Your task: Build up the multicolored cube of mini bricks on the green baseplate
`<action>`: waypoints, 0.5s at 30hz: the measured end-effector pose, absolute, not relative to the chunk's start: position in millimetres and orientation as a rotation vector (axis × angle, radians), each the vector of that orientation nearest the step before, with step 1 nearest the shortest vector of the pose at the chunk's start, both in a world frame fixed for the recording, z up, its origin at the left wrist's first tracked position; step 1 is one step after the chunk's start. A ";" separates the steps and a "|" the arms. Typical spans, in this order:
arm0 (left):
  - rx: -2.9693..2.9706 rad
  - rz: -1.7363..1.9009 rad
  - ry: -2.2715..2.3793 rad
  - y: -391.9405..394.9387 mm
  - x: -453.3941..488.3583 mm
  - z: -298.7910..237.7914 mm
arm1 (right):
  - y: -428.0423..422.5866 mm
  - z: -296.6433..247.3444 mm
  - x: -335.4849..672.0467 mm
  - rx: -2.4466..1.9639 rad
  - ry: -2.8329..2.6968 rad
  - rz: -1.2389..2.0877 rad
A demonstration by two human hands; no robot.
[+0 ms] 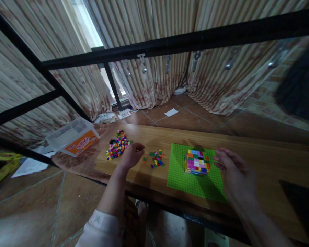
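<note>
My left hand hovers between a large pile of small multicoloured building bricks and a smaller scatter of loose bricks. Its fingers are curled together, and whatever is between them is hidden. On a green studded baseplate stands a square block built of colourful bricks, with a patchwork top of pink, white, blue, red and other colours. To its right is my right hand, over the baseplate's right edge, slightly blurred. Its thumb and fingertips are drawn together, apart from the block; anything in them is too small to tell.
A clear plastic tub with an orange label stands at the table's left end. The long wooden table has a dark flat object at its right. Black metal bars and striped curtains rise behind. Papers lie on the tiled floor.
</note>
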State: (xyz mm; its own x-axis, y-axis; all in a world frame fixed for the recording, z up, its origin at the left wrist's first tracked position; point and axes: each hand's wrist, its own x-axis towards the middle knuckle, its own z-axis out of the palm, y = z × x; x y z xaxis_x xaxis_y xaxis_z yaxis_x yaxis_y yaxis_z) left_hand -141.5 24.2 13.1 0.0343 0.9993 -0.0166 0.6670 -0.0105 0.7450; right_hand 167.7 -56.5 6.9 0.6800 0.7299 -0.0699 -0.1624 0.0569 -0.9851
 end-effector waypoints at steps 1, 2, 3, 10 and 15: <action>1.801 0.617 1.709 22.3 -149.7 13.4 | -57.2 8.4 167.2 -1.349 -0.516 0.720; 1.850 0.512 1.705 19.9 -155.6 13.3 | -57.8 9.7 166.9 -1.343 -0.507 0.719; 1.886 0.435 1.692 17.4 -159.3 12.7 | -58.1 10.6 166.9 -1.340 -0.497 0.720; 1.973 0.326 1.722 7.0 -145.6 -0.9 | -56.7 4.8 167.0 -1.352 -0.498 0.772; 2.008 0.344 1.705 7.2 -125.1 -10.5 | -54.4 1.2 164.5 -1.390 -0.510 0.770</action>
